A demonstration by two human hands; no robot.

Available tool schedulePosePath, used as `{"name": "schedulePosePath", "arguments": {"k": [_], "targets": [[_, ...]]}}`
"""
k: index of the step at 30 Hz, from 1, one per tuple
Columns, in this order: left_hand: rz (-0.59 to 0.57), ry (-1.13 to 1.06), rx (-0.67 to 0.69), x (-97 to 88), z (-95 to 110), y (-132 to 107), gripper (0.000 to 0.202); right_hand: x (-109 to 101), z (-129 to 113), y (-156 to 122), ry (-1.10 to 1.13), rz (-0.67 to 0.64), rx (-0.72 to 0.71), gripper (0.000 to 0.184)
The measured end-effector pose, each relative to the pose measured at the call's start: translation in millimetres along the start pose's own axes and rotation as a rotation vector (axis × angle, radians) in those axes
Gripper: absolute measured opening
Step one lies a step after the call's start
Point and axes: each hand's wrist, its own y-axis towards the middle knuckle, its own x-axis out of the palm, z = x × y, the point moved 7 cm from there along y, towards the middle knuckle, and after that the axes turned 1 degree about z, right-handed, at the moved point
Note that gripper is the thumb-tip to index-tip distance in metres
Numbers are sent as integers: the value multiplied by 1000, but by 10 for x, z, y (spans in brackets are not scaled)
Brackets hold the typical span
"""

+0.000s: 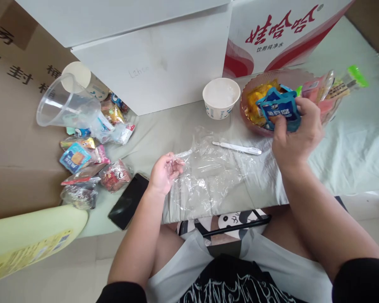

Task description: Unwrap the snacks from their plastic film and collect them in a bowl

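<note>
My left hand [166, 172] pinches the edge of a clear plastic bag [208, 181], which lies crumpled and spread over the cloth. With my right hand [300, 134] I grip blue snack packets [279, 110] at the near side of a pinkish clear bowl [251, 120]. Yellow-wrapped snacks [255, 99] and other packets fill that bowl, and a green-ended packet [347, 82] sticks out at its right. A slim white knife-like tool [236, 147] rests by the bag's far right part. Behind it stands a white paper cup [221, 99], upright.
At the left lie several wrapped snacks [115, 174], a tipped clear plastic cup [65, 103] and another paper cup [77, 78]. A black phone [129, 201] is beside my left forearm. White boxes [164, 63] line the back; a pale yellow container [34, 240] occupies the lower left.
</note>
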Motion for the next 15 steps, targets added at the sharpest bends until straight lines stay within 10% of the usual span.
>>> {"name": "schedulePosePath", "arguments": {"k": [15], "targets": [[6, 2, -3, 9, -15, 6, 22, 132, -210, -72, -126, -259, -146, 41]]}}
